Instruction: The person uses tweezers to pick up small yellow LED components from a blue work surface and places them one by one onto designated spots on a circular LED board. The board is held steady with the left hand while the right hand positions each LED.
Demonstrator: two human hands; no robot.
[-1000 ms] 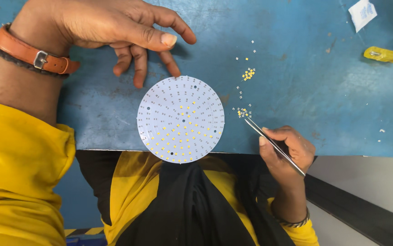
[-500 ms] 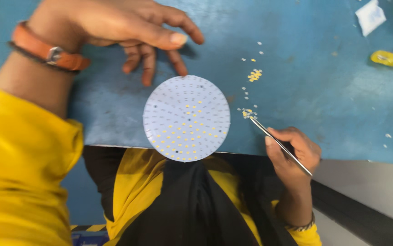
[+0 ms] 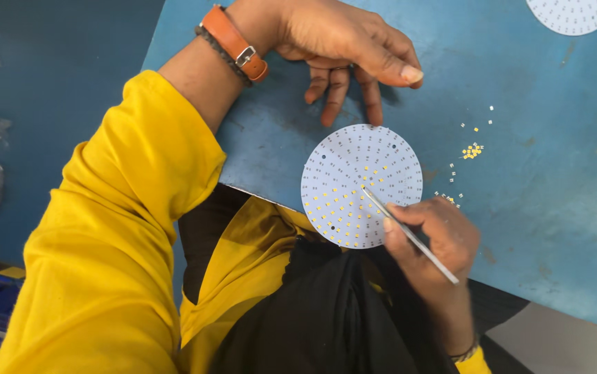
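Seen from above, looking down at a blue counter (image 3: 534, 208) and a lap in yellow sleeves and dark cloth. Lying flat near the counter's front edge, a round white circuit board (image 3: 361, 185), dotted with rows of tiny pads, part of them filled with small yellow chips, mostly across the lower and middle area. Right hand (image 3: 431, 239) at the board's lower right rim, fingers (image 3: 399, 215) pinched closed around thin metal tweezers (image 3: 409, 235), held like a pen, slanting up and to the left with the tip resting on the board near its centre; too small to tell whether a chip sits in the tip. Left hand (image 3: 343, 41) beyond the board on the far side, palm down on the counter, holding nothing, thumb stretched out to the right, the other fingers loosely curled with tips touching the surface just above the board's top rim, apart from it. On the left wrist, an orange leather watch strap (image 3: 235, 43) beside a dark braided band (image 3: 222, 57). To the right of the board, loose yellow chips (image 3: 472, 150) scattered on the counter, one small cluster and several strays, a few just beside the right hand's knuckles. At the top right corner, a second round white board (image 3: 574, 14), cut off by the frame, well apart from the hands.
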